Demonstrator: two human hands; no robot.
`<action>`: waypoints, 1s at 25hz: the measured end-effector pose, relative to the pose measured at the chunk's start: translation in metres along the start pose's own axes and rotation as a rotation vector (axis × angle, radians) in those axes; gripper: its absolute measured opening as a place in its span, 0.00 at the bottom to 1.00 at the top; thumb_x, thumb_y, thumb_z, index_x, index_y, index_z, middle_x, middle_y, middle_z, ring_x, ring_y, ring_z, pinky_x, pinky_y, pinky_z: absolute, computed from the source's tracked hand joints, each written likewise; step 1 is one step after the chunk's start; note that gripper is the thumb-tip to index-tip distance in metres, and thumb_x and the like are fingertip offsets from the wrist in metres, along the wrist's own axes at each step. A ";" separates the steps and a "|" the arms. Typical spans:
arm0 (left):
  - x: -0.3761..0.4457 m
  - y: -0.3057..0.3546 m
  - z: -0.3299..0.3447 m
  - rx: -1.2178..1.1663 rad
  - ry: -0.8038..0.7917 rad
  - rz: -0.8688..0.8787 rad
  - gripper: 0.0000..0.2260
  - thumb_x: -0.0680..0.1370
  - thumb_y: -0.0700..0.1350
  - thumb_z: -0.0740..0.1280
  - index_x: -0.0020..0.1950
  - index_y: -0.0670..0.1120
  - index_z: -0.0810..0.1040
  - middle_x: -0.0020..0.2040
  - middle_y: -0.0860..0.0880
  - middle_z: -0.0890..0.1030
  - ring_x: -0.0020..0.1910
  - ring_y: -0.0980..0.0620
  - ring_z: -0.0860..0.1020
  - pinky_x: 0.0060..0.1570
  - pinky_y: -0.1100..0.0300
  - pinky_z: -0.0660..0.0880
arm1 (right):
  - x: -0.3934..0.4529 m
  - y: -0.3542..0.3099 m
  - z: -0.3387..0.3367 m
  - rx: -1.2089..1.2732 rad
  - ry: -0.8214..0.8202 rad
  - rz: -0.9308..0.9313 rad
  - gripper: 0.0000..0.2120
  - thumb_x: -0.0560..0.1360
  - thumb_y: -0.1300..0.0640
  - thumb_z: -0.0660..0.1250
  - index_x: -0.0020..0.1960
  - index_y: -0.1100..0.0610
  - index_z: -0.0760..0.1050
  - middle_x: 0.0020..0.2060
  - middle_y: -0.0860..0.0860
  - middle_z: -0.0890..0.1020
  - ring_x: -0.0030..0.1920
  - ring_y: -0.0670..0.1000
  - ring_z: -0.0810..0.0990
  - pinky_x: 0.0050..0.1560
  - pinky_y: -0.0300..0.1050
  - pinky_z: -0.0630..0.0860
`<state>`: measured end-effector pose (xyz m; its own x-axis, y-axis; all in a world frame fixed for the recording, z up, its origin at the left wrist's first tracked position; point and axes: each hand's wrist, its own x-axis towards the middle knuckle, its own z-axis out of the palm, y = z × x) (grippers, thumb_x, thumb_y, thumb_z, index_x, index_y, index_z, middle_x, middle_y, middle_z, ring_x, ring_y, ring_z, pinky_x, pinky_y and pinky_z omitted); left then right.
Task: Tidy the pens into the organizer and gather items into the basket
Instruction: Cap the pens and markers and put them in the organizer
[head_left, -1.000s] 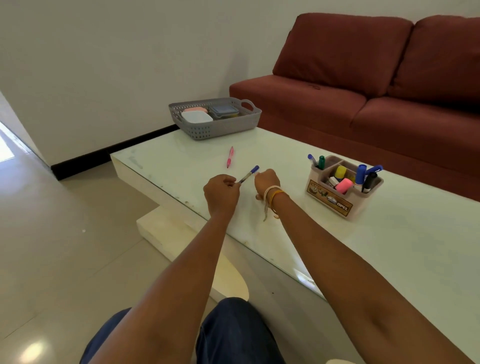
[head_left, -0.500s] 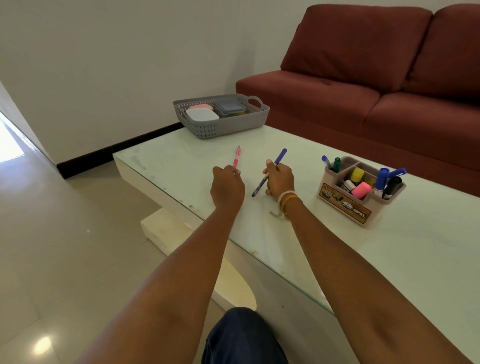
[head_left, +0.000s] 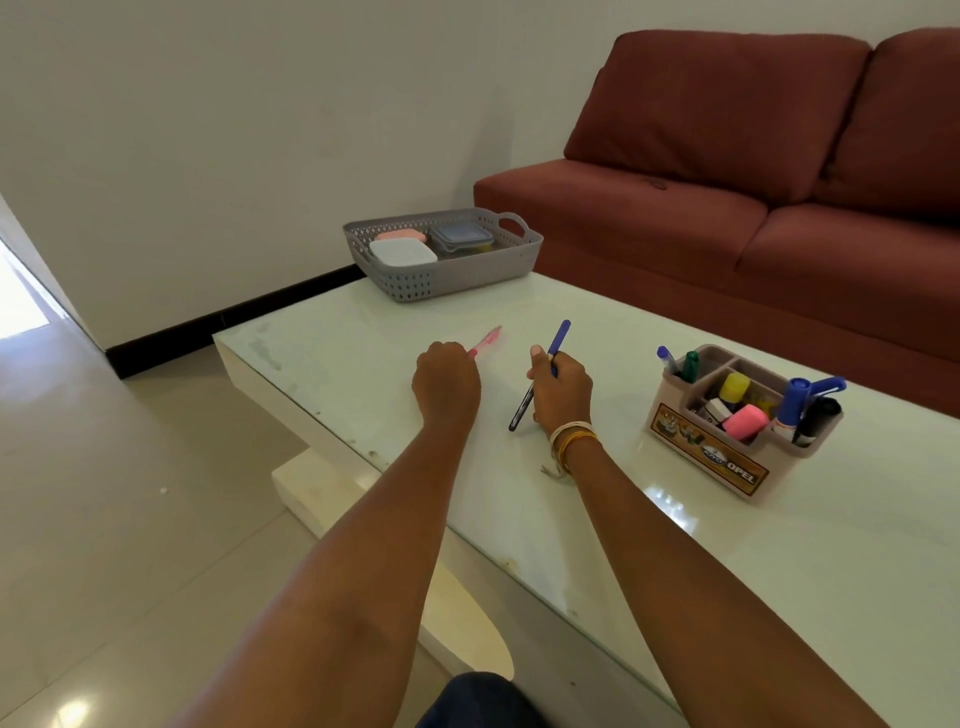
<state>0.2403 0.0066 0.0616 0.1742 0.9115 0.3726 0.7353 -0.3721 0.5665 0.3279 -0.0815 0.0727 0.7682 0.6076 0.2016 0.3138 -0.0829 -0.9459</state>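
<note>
Head view: my right hand (head_left: 560, 387) grips a blue pen (head_left: 540, 375), tilted, its lower tip at the bench (head_left: 779, 545). My left hand (head_left: 448, 382), fingers curled, closes on the near end of a pink pen (head_left: 485, 342) lying on the bench. An organizer (head_left: 727, 441) with markers stands to the right; a grey basket (head_left: 447, 270) holding containers sits at the far corner.

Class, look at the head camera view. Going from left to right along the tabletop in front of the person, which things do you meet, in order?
Left hand → pink pen → blue pen in the right hand → organizer with markers.
</note>
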 end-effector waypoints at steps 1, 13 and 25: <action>-0.002 -0.002 -0.002 -0.077 0.003 -0.006 0.11 0.79 0.45 0.61 0.51 0.42 0.82 0.48 0.45 0.82 0.47 0.46 0.79 0.44 0.56 0.74 | 0.000 -0.001 0.000 0.002 -0.001 0.002 0.15 0.81 0.51 0.59 0.44 0.62 0.74 0.40 0.54 0.78 0.33 0.45 0.74 0.47 0.49 0.80; -0.064 -0.021 -0.051 -0.664 -0.021 -0.065 0.07 0.72 0.42 0.72 0.48 0.47 0.86 0.36 0.52 0.82 0.35 0.60 0.78 0.38 0.69 0.72 | -0.024 -0.006 -0.010 -0.046 -0.095 0.032 0.12 0.82 0.52 0.56 0.46 0.60 0.69 0.34 0.50 0.72 0.39 0.53 0.75 0.45 0.52 0.81; -0.075 0.008 -0.061 -1.115 -0.227 -0.269 0.07 0.74 0.39 0.71 0.52 0.41 0.83 0.42 0.45 0.83 0.41 0.50 0.79 0.40 0.59 0.79 | -0.037 -0.075 -0.101 -0.628 -0.021 -0.662 0.16 0.82 0.47 0.54 0.51 0.59 0.71 0.33 0.48 0.73 0.32 0.51 0.71 0.34 0.45 0.68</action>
<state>0.1931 -0.0758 0.0829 0.2964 0.9528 0.0660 -0.1958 -0.0070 0.9806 0.3327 -0.1777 0.1622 0.3147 0.6978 0.6435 0.9376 -0.1230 -0.3252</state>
